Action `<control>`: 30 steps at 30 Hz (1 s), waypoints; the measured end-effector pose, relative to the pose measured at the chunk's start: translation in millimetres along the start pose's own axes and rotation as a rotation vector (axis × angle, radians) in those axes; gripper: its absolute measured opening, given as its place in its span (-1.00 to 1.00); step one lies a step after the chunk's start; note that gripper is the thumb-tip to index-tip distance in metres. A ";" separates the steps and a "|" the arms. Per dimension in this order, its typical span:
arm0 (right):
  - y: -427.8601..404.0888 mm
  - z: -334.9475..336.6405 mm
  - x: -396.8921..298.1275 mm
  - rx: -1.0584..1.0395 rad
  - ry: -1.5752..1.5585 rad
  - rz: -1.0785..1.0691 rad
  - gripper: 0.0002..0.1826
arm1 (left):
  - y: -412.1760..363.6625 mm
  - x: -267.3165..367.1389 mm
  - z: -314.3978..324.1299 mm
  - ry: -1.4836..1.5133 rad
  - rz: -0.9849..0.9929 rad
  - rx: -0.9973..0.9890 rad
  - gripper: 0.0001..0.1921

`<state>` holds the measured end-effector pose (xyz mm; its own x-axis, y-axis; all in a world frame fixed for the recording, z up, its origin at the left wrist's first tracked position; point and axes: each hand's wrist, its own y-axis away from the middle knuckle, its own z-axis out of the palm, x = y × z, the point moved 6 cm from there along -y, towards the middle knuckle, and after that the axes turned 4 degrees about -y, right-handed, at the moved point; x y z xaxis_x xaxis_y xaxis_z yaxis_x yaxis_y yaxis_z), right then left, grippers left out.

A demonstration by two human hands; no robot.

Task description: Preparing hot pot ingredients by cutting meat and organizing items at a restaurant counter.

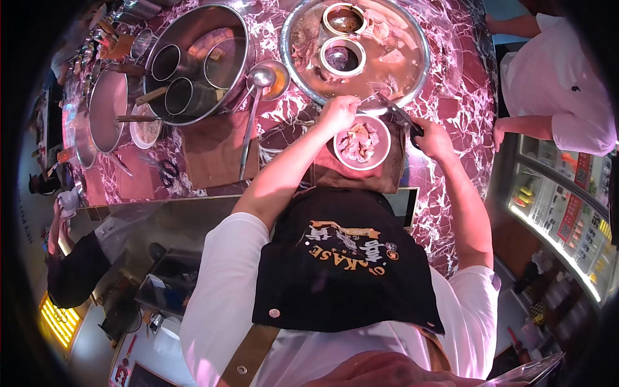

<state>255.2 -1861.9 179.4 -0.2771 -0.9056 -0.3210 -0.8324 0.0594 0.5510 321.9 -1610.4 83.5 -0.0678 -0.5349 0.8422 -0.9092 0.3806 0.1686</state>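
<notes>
My right hand [433, 139] grips black-handled scissors [402, 116], their blades pointing up and left over the near rim of a wide metal pan [287, 63]. My left hand [340, 115] pinches a thin, pale implement [368, 100] whose kind I cannot make out. Its far end reaches towards a piece of meat [385, 89] near the blade tips. Just below both hands, a white bowl [387, 154] holds cut meat pieces [359, 143] and rests on a brown cloth [333, 173]. Broth and larger meat chunks [392, 56] fill the pan.
Two sauce bowls [361, 57] stand inside the pan. Leftward are a deep stockpot [247, 53] with strainers, a ladle [251, 121] across a small bowl, and another pair of scissors [168, 167]. A person in a white shirt [546, 82] stands at the counter's right edge.
</notes>
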 end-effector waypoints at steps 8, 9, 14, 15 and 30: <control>19.2 -13.8 -26.6 0.059 0.125 0.136 -0.28 | 5.3 -9.1 -6.3 0.148 -0.028 0.038 -0.76; 7.9 -6.3 -27.5 0.059 0.159 0.130 -0.29 | 4.5 -5.3 -4.1 0.151 -0.034 0.010 -0.76; -28.7 7.7 -32.9 0.046 0.156 0.114 -0.39 | 1.5 5.3 -0.1 0.139 -0.007 -0.011 -0.76; -26.2 6.5 -30.6 0.042 0.159 0.111 -0.39 | 2.4 2.6 0.0 0.141 -0.012 -0.009 -0.76; -23.2 -12.2 -18.6 0.071 0.179 -0.048 -0.50 | 5.8 -5.7 -22.8 0.442 -0.136 0.032 -0.77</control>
<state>285.5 -1851.6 182.1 -0.1521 -0.9680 -0.1996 -0.8760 0.0385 0.4807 326.4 -1588.0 91.3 0.2289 -0.2028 0.9521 -0.9102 0.3023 0.2832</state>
